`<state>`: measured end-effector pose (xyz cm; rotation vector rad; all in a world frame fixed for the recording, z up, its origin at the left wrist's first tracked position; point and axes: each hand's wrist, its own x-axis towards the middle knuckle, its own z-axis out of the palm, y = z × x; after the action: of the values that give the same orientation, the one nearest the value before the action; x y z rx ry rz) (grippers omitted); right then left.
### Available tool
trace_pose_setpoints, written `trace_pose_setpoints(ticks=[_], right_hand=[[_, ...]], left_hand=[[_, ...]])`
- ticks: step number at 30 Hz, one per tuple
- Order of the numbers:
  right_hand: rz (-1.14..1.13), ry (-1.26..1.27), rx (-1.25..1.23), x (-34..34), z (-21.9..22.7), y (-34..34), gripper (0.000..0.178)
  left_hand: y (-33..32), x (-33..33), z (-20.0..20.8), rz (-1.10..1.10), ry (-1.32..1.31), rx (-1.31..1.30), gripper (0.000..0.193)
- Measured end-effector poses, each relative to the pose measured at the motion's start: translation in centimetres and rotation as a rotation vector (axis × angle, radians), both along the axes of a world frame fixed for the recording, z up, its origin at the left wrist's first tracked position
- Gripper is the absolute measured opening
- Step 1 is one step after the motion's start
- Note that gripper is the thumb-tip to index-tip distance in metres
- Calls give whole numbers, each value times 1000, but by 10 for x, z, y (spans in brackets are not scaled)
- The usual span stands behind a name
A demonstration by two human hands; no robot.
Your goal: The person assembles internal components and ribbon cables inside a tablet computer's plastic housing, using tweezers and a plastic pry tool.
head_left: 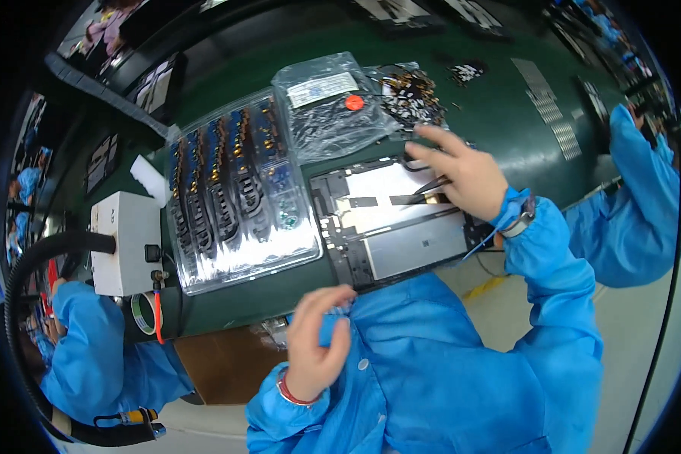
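On the green bench in front of me lies an opened tablet-like device (417, 245), with bright metal plates and dark strips inside. My right hand (465, 178) is over its far right part. It grips dark tweezers (429, 186), whose tips point down at a black strip on the plate; I cannot tell whether they touch it. Two fingers of that hand are spread outward. Near the device's front left corner is my left hand (315, 340), fingers loosely bent, thumb apart, with nothing visible in it.
A clear plastic tray (307, 240) with rows of small flex parts stands left of the device. Behind lie a plastic bag (333, 125) and a pile of small parts (415, 94). A white box (121, 261) with a black hose stands left. Co-workers' blue sleeves (634, 212) flank me.
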<state>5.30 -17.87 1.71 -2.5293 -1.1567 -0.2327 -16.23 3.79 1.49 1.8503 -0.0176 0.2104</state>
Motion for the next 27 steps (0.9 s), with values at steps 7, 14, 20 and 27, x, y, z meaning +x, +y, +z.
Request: trace_pose_setpoints(ticks=[7,14,20,27], right_hand=[[-482,354,180,-39,-31,-103,38],[-461,1062,1050,-76,-16,-90,39],[-537,982,1338,-26,48,-38,47],[-340,1144,1228,129,47,122,27]], left_hand=[[-10,6,-28,249,-33,772,39],[-15,0,-18,431,-181,517,37],[36,71,30,356,-237,595,31],[107,124,42,507,-526,746,23]])
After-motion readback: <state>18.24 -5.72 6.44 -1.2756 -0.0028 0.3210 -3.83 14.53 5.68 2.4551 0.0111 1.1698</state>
